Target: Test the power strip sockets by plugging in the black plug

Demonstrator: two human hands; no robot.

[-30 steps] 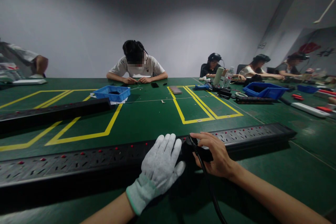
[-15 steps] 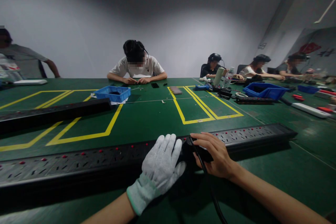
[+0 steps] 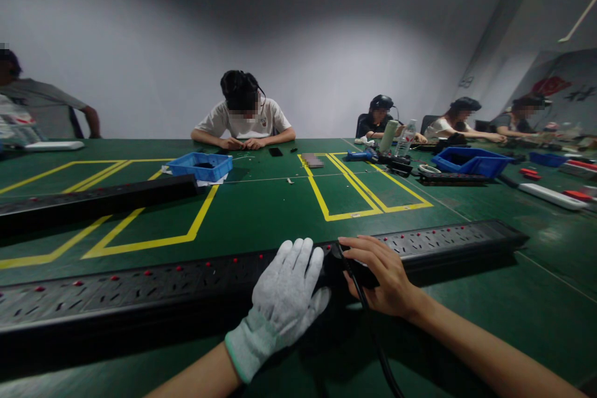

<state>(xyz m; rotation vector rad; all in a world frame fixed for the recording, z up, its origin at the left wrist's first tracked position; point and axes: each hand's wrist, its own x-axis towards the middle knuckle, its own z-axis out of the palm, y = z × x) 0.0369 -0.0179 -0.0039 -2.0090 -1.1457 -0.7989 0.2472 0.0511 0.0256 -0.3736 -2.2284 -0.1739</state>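
Note:
A long black power strip (image 3: 153, 286) with red switches and rows of sockets lies across the green table in front of me. My left hand (image 3: 284, 292), in a pale grey glove with a green cuff, rests flat over its middle, fingers stretched out. Bare, my right hand (image 3: 380, 270) curls over the strip just to the right, its fingertips at a black plug (image 3: 333, 256). From the plug a black cord (image 3: 380, 345) drops past my thumb toward the table's near edge. The plug's underside and contact with the strip are hidden by my hands.
Another black strip (image 3: 97, 199) lies at left, near a light-blue bin (image 3: 200, 166). Opposite sits a person (image 3: 247, 115); several others work at right around a dark-blue bin (image 3: 471, 160), a bottle (image 3: 405, 138) and a white strip (image 3: 553, 196). Yellow tape (image 3: 354, 215) marks the table.
Both my hands, the power strip and the plug stay in place. The cord's lower part has shifted very slightly. The people opposite have moved only a little.

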